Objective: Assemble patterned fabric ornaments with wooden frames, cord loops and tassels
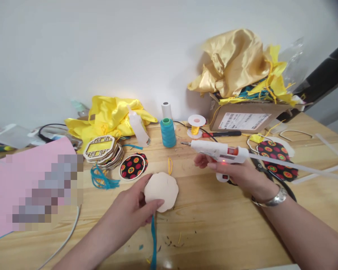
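Observation:
My left hand [142, 202] pinches a pale, scallop-edged wooden disc [162, 191] by its left side, thumb on its face. A yellow cord loop [170, 165] sticks out at the disc's top, and a teal tassel [153, 240] hangs below it. In my right hand [225, 168] is a white glue gun [214, 150], its metal nozzle pointing left above the table. A red light glows on the gun's side, and a long clear glue stick [293, 166] runs out of its back. The nozzle is apart from the disc.
Left of the disc lie black patterned fabric rounds [132, 167], stacked lattice cutouts [100, 150] and teal tassels [103, 178]. Behind stand a glue bottle [139, 127], teal thread spool [168, 134] and yellow wire spool [196, 125]. A cardboard box [242, 116] overflows with fabric at back right.

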A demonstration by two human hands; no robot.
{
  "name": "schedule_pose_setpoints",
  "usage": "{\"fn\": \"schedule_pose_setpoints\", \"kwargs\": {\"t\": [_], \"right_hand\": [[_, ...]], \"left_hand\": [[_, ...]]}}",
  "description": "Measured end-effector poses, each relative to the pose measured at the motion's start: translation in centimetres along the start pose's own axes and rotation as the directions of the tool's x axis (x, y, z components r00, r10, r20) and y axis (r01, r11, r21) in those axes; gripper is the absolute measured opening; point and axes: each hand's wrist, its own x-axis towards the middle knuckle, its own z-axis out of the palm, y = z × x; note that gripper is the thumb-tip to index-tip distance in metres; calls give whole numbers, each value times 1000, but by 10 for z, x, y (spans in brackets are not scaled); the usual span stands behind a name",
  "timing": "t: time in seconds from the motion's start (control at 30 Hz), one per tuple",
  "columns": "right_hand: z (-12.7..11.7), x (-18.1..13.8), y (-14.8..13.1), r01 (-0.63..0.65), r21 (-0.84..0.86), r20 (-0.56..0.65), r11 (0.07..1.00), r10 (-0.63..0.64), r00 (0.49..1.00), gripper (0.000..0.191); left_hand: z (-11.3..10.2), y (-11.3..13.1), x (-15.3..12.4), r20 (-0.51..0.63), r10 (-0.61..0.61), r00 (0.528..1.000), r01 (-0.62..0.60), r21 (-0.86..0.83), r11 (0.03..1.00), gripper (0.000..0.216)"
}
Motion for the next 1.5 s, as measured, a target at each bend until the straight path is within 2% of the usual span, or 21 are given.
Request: {"fn": "schedule_pose_setpoints", "kwargs": {"t": [0.07,0.17,0.27,0.4,0.63,0.8,0.93,0.97,1.0,1.07,1.1,1.17,1.3,1.4,1.5], "right_hand": [[0,-2,1,-45,-97,-15,994,44,999,25],[1,-3,0,-115,-202,-47,973,108,993,26],[3,-2,-2,-106,-262,-44,959,98,994,25],[4,-1,-3,-79,-322,-29,944,73,997,26],[4,0,-2,-65,-313,-32,947,58,998,25],[5,1,-1,-41,-295,-18,955,38,999,23],[5,1,-1,-30,-285,-17,958,26,1000,23],[5,1,-2,-28,-291,-19,956,24,1000,23],[5,1,-2,-26,-299,-19,954,22,1000,23],[4,1,-2,-21,-318,-10,948,18,1000,22],[3,1,-2,-17,-328,-6,945,16,1000,22],[3,1,-2,-14,-334,5,942,17,1000,23],[2,2,0,-24,-327,7,945,28,1000,24],[2,1,1,-56,-310,-8,949,56,998,25],[2,0,1,-64,-312,-16,948,62,998,25]], "left_hand": [[0,-3,-2,-26,58,998,-54,136,989,67],[-1,-6,-3,17,111,994,-113,194,975,79],[-2,-3,-4,33,108,994,-113,307,945,87],[0,3,-6,5,115,993,-104,457,883,79],[13,4,2,-67,100,993,-33,643,765,65],[21,10,6,-89,124,988,-27,699,715,64],[15,13,6,-77,144,987,-52,692,720,67],[11,13,6,-98,143,985,-36,694,719,66],[5,13,7,-167,157,973,8,709,705,63],[-6,11,9,-311,223,924,108,772,627,47],[-11,9,11,-338,272,901,133,812,569,42],[-19,5,16,-335,357,872,130,862,489,40],[-22,0,24,-333,360,871,161,888,431,38],[-22,0,25,-329,332,884,168,887,430,35],[-26,1,20,-350,314,883,149,843,517,32]]}}
